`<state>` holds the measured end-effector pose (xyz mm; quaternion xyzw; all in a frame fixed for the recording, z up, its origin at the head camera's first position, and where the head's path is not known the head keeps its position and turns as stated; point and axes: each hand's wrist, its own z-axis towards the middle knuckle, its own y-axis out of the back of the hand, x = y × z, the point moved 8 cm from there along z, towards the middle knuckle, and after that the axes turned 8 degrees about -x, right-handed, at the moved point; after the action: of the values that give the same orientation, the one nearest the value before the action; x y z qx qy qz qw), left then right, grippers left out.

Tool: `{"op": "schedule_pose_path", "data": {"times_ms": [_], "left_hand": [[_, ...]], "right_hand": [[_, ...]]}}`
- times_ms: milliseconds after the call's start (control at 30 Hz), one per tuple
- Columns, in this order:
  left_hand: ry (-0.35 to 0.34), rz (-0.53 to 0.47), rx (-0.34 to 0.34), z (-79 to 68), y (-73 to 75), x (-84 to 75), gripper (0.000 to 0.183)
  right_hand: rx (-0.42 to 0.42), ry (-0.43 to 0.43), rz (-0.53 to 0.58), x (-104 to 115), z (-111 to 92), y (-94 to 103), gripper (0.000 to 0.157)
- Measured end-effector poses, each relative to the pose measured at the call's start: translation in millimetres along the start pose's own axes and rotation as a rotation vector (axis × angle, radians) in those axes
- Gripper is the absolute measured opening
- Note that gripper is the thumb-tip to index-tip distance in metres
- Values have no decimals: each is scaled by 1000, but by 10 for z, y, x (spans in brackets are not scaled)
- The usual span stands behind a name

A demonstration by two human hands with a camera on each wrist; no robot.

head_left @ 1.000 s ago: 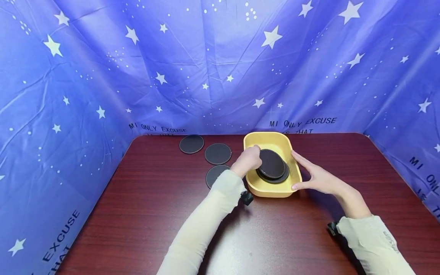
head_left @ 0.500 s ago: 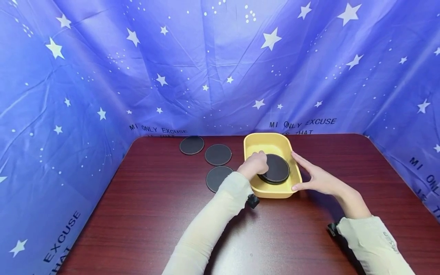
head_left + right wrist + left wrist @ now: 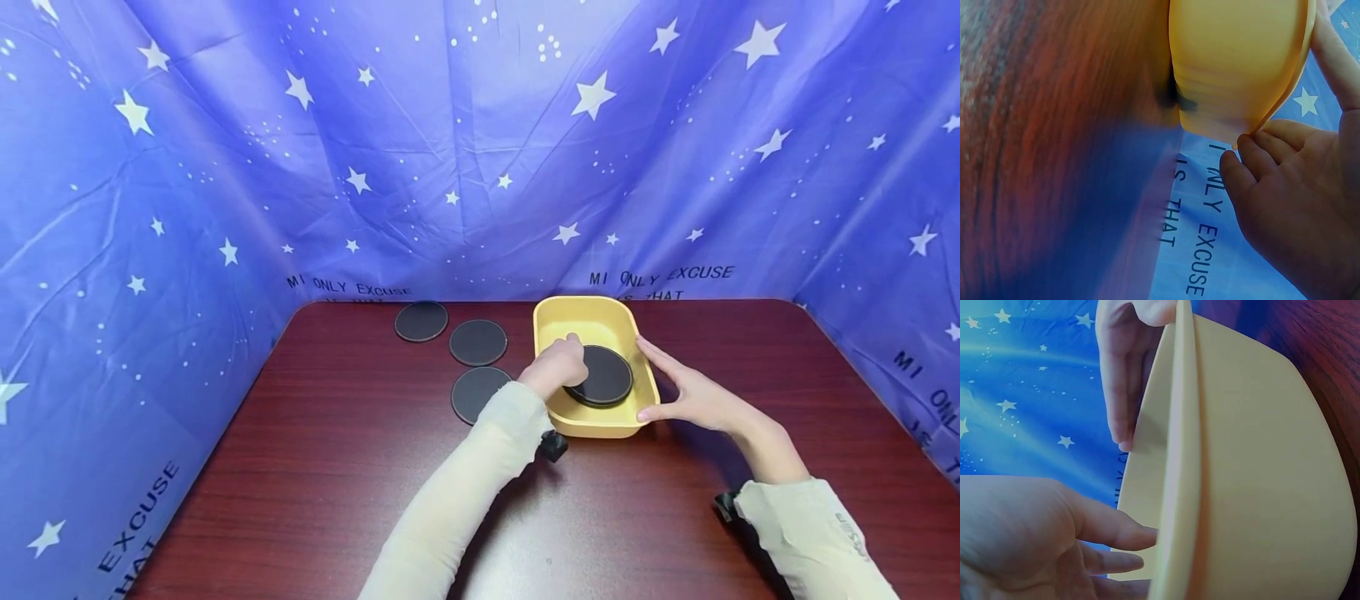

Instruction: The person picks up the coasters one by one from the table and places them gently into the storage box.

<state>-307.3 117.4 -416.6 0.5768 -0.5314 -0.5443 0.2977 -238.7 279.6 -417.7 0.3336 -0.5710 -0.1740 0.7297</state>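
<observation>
A yellow box [image 3: 596, 427] with rounded corners stands on the table. Inside it, a black round coaster [image 3: 602, 377] lies flat over another one, whose edge shows beneath. My left hand [image 3: 557, 367] reaches over the near left rim with curled fingers at the top coaster's left edge, pinching it; the fingertips are partly hidden by the hand. In the left wrist view the box wall [image 3: 1272, 456] covers the coasters. My right hand [image 3: 693, 396] steadies the box's right side, its fingers extended along the rim and its thumb near the front corner.
Three more black coasters lie left of the box: a far one [image 3: 422, 322], a middle one [image 3: 478, 342] and a near one [image 3: 478, 395] partly behind the left sleeve [image 3: 465, 483]. A blue star-patterned curtain [image 3: 450, 150] borders the dark red table [image 3: 337, 450].
The top coaster, earlier tilted over the lower one, has come down flat onto it. My left hand has moved slightly right and lower; my right hand has kept its place on the box.
</observation>
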Motion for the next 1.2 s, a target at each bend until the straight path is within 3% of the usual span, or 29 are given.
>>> {"op": "schedule_pose_path", "data": {"times_ms": [300, 533, 667, 833, 1000, 1200], "left_hand": [[-85, -105, -40, -69, 143, 57, 53], [-164, -349, -68, -134, 303, 192, 57], [-194, -481, -90, -189, 383, 299, 60], [-279, -618, -113, -255, 461, 434, 59], [-359, -667, -181, -303, 555, 599, 53], [-385, -731, -224, -343, 618, 863, 52]], "right_hand": [[-1, 3, 5, -13, -16, -6, 110], [-6, 3, 3, -11, -15, 5, 109], [-8, 12, 2, -10, -7, 7, 109], [-8, 23, 0, -9, -3, 0, 109], [-6, 18, -5, -10, 2, 3, 109], [-4, 13, -8, -5, 8, 7, 110]]}}
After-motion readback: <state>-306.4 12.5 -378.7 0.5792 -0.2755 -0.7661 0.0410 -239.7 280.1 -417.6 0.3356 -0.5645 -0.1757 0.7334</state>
